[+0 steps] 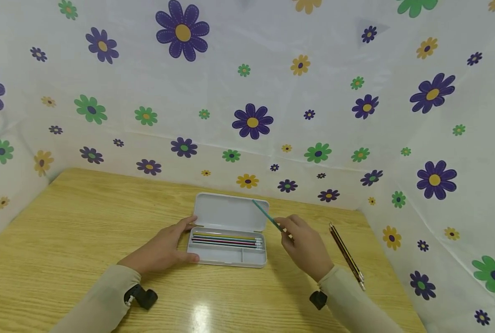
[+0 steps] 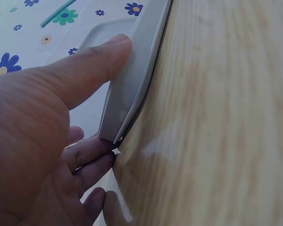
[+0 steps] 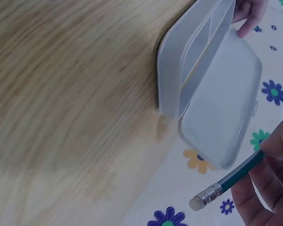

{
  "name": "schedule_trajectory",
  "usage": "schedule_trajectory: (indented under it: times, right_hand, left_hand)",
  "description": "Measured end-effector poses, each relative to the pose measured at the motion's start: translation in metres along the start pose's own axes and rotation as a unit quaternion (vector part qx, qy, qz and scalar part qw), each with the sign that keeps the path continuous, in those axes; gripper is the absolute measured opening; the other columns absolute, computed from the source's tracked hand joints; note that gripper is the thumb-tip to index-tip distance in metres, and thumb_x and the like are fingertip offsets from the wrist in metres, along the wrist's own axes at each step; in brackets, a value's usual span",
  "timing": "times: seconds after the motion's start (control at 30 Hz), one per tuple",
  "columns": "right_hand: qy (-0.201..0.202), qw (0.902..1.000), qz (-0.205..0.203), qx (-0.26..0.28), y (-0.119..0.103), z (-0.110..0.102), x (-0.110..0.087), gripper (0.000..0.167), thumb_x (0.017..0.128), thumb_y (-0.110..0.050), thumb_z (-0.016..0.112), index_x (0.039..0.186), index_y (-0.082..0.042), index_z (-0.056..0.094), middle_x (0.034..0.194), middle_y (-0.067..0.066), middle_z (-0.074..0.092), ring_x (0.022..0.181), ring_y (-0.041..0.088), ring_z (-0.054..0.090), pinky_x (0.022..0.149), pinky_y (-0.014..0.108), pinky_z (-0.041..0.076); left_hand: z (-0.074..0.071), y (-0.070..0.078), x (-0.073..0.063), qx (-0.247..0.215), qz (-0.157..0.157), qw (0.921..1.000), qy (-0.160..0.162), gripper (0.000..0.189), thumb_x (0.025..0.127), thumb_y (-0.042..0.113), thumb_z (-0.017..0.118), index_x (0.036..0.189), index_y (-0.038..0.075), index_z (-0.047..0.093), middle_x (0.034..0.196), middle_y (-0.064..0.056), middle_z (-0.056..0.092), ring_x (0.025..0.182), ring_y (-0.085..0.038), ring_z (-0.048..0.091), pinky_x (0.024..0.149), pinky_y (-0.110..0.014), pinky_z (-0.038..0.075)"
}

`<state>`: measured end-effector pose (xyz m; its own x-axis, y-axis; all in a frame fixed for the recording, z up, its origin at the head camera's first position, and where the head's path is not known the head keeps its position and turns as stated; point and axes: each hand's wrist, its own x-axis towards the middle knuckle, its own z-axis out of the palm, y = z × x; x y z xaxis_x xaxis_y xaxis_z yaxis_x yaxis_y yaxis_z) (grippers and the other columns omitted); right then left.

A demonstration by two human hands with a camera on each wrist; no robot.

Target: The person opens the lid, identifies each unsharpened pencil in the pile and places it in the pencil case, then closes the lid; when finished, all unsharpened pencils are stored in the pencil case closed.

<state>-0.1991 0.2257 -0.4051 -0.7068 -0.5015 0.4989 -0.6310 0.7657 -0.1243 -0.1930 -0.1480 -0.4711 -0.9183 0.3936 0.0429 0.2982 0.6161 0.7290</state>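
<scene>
A white pencil case (image 1: 231, 264) lies on the table with its lid (image 1: 226, 212) raised at the back. Several pencils (image 1: 226, 240) lie side by side in its long rear compartment, eraser ends to the right. My left hand (image 1: 162, 249) holds the case by its left end, thumb on the front wall and fingers round the corner toward the back. Between the thumb and fingers of my right hand (image 1: 306, 245) is a green pencil (image 1: 265, 212), tilted above the case's right side. The right wrist view shows its white eraser and metal ferrule (image 3: 208, 194).
A few dark striped pencils (image 1: 346, 254) lie on the wooden table (image 1: 106, 208) to the right of my right hand. The case's front compartments (image 1: 220, 253) are split by a divider. A white flower-print cloth (image 1: 214, 92) hangs behind and along the sides.
</scene>
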Motion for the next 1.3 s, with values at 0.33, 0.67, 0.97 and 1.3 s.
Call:
schedule_trajectory:
  times: [0.33, 0.67, 0.97, 1.3]
  right_hand:
    - [-0.071, 0.9953, -0.061, -0.024, -0.037, 0.024, 0.031, 0.038, 0.092, -0.002, 0.074, 0.128, -0.015, 0.071, 0.102, -0.002, 0.066, 0.079, 0.007, 0.055, 0.06, 0.018, 0.05]
    - [-0.167, 0.977, -0.113, -0.07, -0.046, 0.048, 0.041, 0.033, 0.099, -0.009, 0.07, 0.13, -0.02, 0.07, 0.11, -0.004, 0.067, 0.093, 0.009, 0.064, 0.078, 0.022, 0.059]
    - [-0.232, 0.9612, -0.128, -0.078, -0.048, 0.058, 0.048, 0.036, 0.1, -0.008, 0.069, 0.132, -0.025, 0.068, 0.112, -0.005, 0.068, 0.096, 0.01, 0.064, 0.078, 0.024, 0.058]
    - [-0.239, 0.9565, -0.145, -0.082, -0.047, 0.065, 0.053, 0.035, 0.098, -0.007, 0.071, 0.129, -0.024, 0.07, 0.111, -0.005, 0.068, 0.096, 0.01, 0.064, 0.081, 0.025, 0.058]
  left_hand:
    - [0.0, -0.003, 0.0, 0.005, -0.003, 1.0, 0.002, 0.111, 0.082, 0.054, 0.084, 0.163, 0.009, 0.023, 0.154, -0.018, 0.051, 0.146, -0.045, 0.039, 0.118, -0.066, 0.029]
    - [0.0, -0.003, 0.0, 0.0, 0.0, 1.0, 0.001, 0.111, 0.082, 0.053, 0.085, 0.163, 0.009, 0.023, 0.153, -0.016, 0.052, 0.146, -0.044, 0.04, 0.118, -0.066, 0.029]
    - [0.0, -0.003, 0.001, 0.003, -0.01, 0.9999, -0.003, 0.111, 0.082, 0.055, 0.084, 0.164, 0.012, 0.023, 0.156, -0.015, 0.048, 0.147, -0.046, 0.036, 0.118, -0.067, 0.028]
    - [0.0, -0.004, 0.001, 0.0, 0.002, 1.0, -0.001, 0.111, 0.082, 0.055, 0.084, 0.164, 0.01, 0.023, 0.153, -0.014, 0.052, 0.146, -0.044, 0.039, 0.118, -0.066, 0.029]
